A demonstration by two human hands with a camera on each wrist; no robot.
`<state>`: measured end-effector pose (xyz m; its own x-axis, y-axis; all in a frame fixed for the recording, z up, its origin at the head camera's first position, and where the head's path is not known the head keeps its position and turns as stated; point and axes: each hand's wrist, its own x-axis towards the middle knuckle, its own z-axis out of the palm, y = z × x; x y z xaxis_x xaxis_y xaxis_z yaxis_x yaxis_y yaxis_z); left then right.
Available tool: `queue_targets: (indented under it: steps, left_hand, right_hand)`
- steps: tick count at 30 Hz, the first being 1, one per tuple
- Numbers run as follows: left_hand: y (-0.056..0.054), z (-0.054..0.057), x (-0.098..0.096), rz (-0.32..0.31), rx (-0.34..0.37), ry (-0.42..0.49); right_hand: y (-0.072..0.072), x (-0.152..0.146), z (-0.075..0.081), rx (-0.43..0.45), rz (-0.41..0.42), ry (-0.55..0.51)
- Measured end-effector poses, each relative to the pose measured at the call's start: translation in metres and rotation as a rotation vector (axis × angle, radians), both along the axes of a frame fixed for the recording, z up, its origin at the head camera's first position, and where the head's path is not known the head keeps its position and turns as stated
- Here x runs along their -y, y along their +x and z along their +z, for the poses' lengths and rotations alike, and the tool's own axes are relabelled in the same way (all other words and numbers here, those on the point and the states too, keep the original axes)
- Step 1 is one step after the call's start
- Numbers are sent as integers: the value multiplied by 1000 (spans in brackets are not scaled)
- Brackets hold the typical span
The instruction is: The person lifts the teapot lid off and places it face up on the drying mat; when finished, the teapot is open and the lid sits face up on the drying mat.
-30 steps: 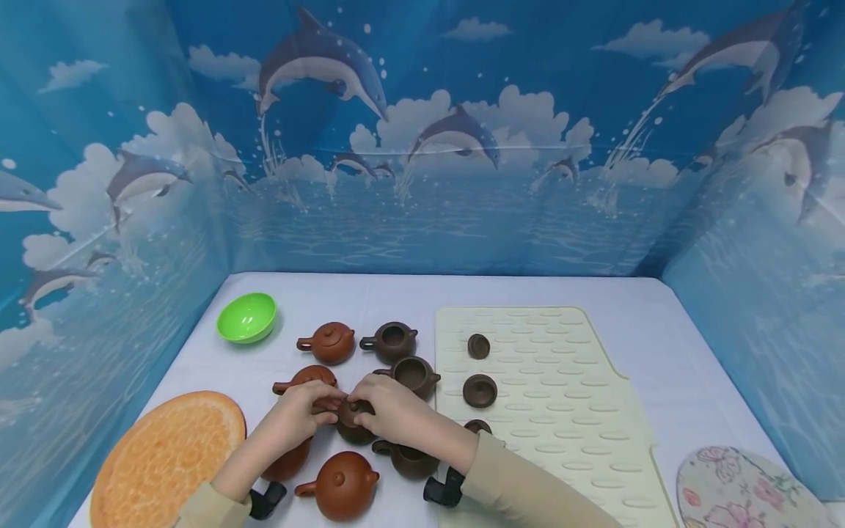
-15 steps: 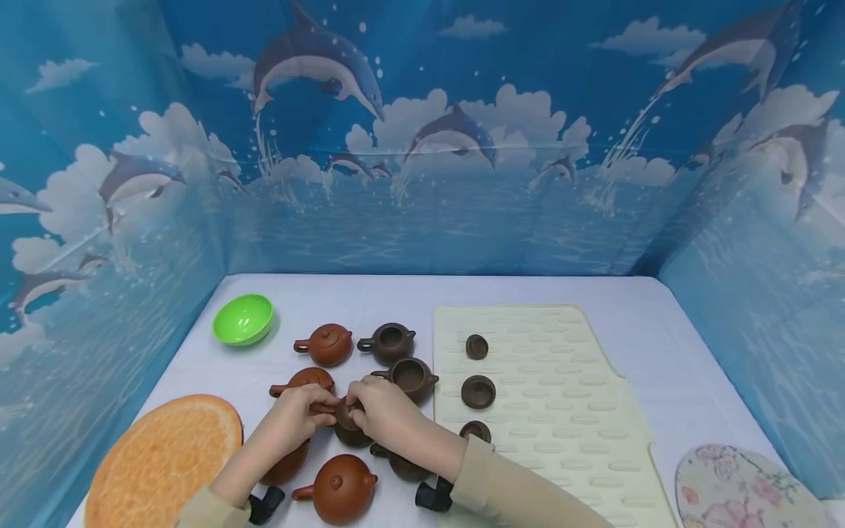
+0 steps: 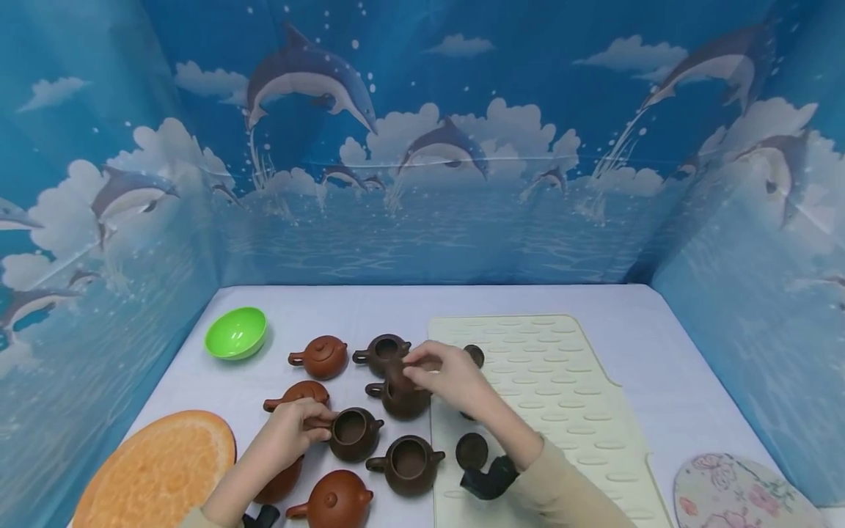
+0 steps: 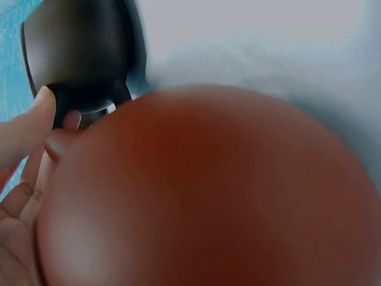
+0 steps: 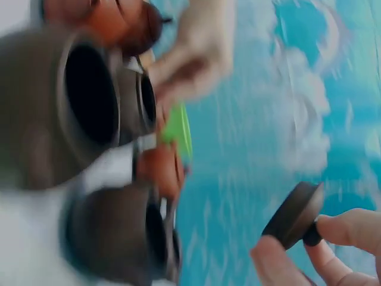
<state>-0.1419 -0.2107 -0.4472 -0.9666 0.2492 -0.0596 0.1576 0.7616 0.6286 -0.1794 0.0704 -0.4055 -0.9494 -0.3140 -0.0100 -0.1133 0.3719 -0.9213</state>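
Observation:
My left hand [image 3: 290,434] pinches the handle of a dark brown teapot [image 3: 354,434], which stands lidless with its dark opening upward. In the left wrist view, thumb and fingers close on that handle beside the dark teapot body [image 4: 83,47]. My right hand [image 3: 457,378] holds a small dark teapot lid [image 5: 294,215] by its knob, raised and tilted. From the head view, the lid overlaps another dark teapot [image 3: 404,405] behind it. More lidless dark teapots stand nearby, one at the back [image 3: 385,353] and one in front [image 3: 409,465].
Reddish-brown lidded teapots [image 3: 337,500] stand in a column at left. Dark lids [image 3: 472,451] lie on the cream mat [image 3: 568,425], one mostly hidden by my right hand. A green bowl [image 3: 235,334], an orange round mat [image 3: 161,469] and a floral round mat [image 3: 742,491] lie around.
My right hand has lifted the lid off the left hand's teapot and carried it right and away from me. The left hand stays at that teapot's handle.

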Motion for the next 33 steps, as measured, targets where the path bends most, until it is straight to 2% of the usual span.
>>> queue_targets:
  steps: [5,10,14,17,21,26,31,33]
  left_hand:
    - [1,0,0,14,9,8]
    - [-1,0,0,12,20,18]
    - [-1,0,0,15,29,20]
    - [-1,1,0,12,34,21]
    - [-1,1,0,8,23,14]
    - [0,1,1,8,18,3]
    - [0,0,1,10,20,7]
    - [-1,0,1,14,21,13]
  right_hand:
    - [-23,-62,-13,206,-102,-221]
    - [-40,-111,-31,296,-173,-377]
    - [-47,-133,-43,343,-204,-446]
    - [-49,-141,-51,376,-198,-436]
    - [-50,-146,-58,379,-217,-343]
    - [-52,-147,-65,314,-266,-92]
    - [-55,-145,-68,224,-274,169]
    - [-56,-145,-68,197,-271,227]
